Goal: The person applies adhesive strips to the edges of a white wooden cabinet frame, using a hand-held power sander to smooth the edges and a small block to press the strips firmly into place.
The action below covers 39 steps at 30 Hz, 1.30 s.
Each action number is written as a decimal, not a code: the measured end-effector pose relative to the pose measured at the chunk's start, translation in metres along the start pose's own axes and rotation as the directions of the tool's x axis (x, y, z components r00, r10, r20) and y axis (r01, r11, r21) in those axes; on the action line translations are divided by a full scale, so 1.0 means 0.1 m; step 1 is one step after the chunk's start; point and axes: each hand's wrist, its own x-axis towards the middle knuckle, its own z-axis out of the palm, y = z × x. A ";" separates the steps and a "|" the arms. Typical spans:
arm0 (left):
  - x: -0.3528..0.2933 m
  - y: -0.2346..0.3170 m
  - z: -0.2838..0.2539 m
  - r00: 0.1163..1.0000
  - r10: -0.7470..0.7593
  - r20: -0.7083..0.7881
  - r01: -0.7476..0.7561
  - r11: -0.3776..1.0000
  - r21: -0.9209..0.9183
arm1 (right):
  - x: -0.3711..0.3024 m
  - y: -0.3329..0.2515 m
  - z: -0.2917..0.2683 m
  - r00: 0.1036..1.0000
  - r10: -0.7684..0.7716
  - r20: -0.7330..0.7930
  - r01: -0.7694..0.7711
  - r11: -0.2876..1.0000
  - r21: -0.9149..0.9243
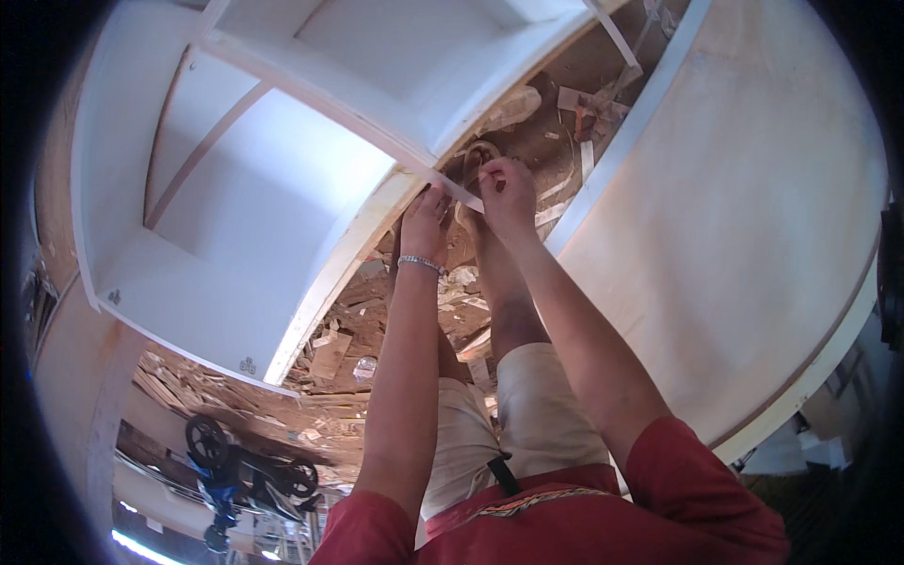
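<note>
A large white cabinet carcass (311,217) with open compartments lies at the left and far side. From the end of its divider a narrow white edging strip (461,195) sticks out past the frame edge, its tip loose. My left hand (427,228), with a bracelet at the wrist, is at that corner, fingers closed against the strip and the cabinet edge. Just right of the strip's tip is my right hand (509,200), its thumb and fingers pinched together. Whatever sits in that pinch is too small to make out.
A broad pale panel (744,217) with a white edge fills the right side. Wood scraps and offcuts (330,353) litter the floor around my feet, with a clear plastic cup (365,367) among them. A motorbike (240,471) stands at the lower left.
</note>
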 end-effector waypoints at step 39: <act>-0.01 -0.09 0.32 0.991 0.094 -0.097 -0.082 0.989 0.123 | -0.04 0.01 -0.22 0.704 0.373 0.604 -0.642 0.699 0.316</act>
